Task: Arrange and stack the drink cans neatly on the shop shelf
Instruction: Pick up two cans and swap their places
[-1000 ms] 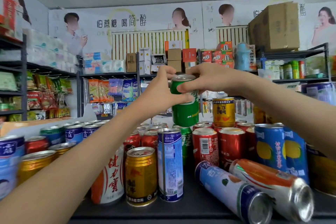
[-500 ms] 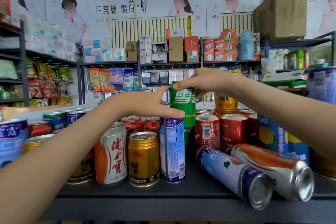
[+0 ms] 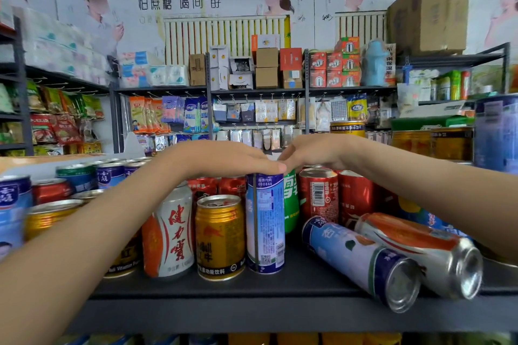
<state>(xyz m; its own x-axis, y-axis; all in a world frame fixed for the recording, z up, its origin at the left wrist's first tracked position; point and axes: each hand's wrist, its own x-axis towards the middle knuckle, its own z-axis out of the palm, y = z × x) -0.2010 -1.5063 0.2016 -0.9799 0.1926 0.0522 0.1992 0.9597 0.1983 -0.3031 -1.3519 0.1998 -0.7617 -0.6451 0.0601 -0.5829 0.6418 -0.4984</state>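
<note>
A green drink can (image 3: 290, 199) stands upright on the dark shelf (image 3: 280, 286), behind a tall blue can (image 3: 265, 221) and left of a red can (image 3: 318, 193). Both hands meet over its top, which they hide. My left hand (image 3: 224, 158) reaches in from the left, its thumb tip against the green can's upper edge and its fingers behind. My right hand (image 3: 316, 151) comes from the right and grips the same top from above. Two cans, a blue one (image 3: 361, 258) and an orange-and-silver one (image 3: 420, 252), lie on their sides at the front right.
A gold can (image 3: 220, 235) and a white-and-orange can (image 3: 168, 235) stand at the front. Several blue, red and gold cans crowd the left. Stacked gold cans (image 3: 431, 143) and a big blue can (image 3: 496, 131) rise at the right. Shelves of goods line the back.
Both hands have lowered the green can from above the other cans down into the row behind the tall blue can. The view has dropped with them.
</note>
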